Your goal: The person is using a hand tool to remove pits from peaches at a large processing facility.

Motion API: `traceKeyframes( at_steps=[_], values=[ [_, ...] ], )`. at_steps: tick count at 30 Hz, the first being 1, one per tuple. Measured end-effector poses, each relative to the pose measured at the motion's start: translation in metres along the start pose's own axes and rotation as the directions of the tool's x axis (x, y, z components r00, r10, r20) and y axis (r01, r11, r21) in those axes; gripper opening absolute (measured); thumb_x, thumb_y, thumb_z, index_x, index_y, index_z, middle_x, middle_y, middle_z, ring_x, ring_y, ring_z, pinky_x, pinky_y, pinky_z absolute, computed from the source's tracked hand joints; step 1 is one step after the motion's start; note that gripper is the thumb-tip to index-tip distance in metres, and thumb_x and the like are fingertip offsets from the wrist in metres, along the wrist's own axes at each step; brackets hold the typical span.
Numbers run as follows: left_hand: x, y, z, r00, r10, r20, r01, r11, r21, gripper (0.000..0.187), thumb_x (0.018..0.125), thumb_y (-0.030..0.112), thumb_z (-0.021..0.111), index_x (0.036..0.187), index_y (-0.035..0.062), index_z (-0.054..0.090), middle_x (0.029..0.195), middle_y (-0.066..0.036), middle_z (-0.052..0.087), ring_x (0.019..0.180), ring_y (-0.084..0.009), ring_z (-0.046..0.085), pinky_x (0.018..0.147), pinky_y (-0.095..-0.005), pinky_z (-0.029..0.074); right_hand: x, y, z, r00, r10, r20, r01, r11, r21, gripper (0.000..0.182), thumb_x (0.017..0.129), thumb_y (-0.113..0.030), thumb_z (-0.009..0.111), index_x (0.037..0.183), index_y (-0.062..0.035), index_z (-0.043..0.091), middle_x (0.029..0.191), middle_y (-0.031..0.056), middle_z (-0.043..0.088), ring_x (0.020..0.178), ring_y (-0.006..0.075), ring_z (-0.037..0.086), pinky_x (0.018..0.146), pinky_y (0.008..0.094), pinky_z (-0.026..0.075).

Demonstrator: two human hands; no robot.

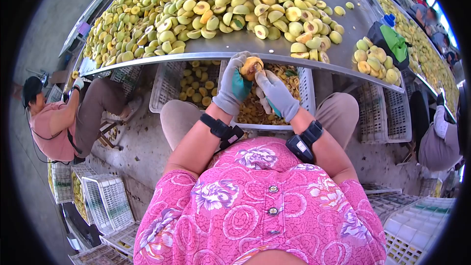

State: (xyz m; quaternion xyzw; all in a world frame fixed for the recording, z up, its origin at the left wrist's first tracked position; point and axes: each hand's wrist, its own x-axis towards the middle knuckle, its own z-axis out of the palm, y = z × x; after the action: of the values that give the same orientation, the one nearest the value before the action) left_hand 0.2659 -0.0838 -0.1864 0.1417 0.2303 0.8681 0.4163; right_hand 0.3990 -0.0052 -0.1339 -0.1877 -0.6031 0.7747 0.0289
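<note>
My left hand point(230, 87), in a grey glove with a green palm, is closed around a yellow-orange peach half point(251, 66) with its cut face showing. My right hand point(278, 93), gloved alike, presses its fingertips to the fruit's right edge. Its fingers are bent together; whether they hold a small tool is hidden. Both hands are just off the front edge of a metal table point(225, 45). Below them stands a white crate point(307, 91) with peelings and fruit scraps point(254, 114). A large heap of halved yellow-green peaches point(216, 7) covers much of the table.
Another crate point(159, 88) with fruit halves stands under the table to the left. A smaller fruit pile point(375, 61) and a green-and-black bag point(392, 41) are at the right corner. Seated co-workers point(56, 118) are on both sides. Stacked crates point(108, 203) stand behind.
</note>
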Motion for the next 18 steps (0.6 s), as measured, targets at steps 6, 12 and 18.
traceKeyframes(
  at_steps=[6, 12, 18],
  values=[
    [-0.005, -0.002, 0.015, 0.994, 0.079, -0.081, -0.073, 0.994, 0.079, 0.026, 0.094, 0.016, 0.048, 0.113, -0.0012, 0.049, 0.105, -0.015, 0.059, 0.101, -0.0284, 0.058, 0.092, -0.037, 0.049, -0.002, 0.007, 0.002, 1.0, -0.029, 0.002, 0.029, 0.998, -0.063, 0.029, 0.098, -0.037, 0.045, 0.105, -0.0089, 0.046, 0.064, 0.0022, 0.049, 0.035, 0.0116, 0.042, 0.029, 0.0262, 0.034],
    [-0.007, -0.008, 0.032, 0.964, 0.228, -0.139, -0.188, 0.949, 0.253, 0.02, 0.091, 0.021, 0.054, 0.098, 0.0027, 0.056, 0.092, -0.012, 0.061, 0.082, -0.0234, 0.061, 0.075, -0.0341, 0.054, -0.004, 0.007, 0.003, 0.999, 0.031, 0.043, -0.032, 0.999, 0.023, 0.028, 0.098, -0.038, 0.045, 0.106, -0.0115, 0.046, 0.063, 0.0013, 0.048, 0.036, 0.0115, 0.042, 0.031, 0.0265, 0.033],
    [-0.005, -0.001, 0.032, 0.991, -0.022, -0.133, 0.03, 0.998, 0.058, 0.033, 0.094, 0.036, 0.056, 0.091, 0.0033, 0.054, 0.083, -0.013, 0.061, 0.076, -0.0254, 0.063, 0.068, -0.0388, 0.057, -0.013, 0.003, 0.0, 0.969, 0.178, 0.172, -0.213, 0.954, 0.213, 0.025, 0.096, -0.044, 0.049, 0.1, -0.0191, 0.045, 0.058, -0.0025, 0.043, 0.036, 0.0095, 0.037, 0.031, 0.0263, 0.029]
  ],
)
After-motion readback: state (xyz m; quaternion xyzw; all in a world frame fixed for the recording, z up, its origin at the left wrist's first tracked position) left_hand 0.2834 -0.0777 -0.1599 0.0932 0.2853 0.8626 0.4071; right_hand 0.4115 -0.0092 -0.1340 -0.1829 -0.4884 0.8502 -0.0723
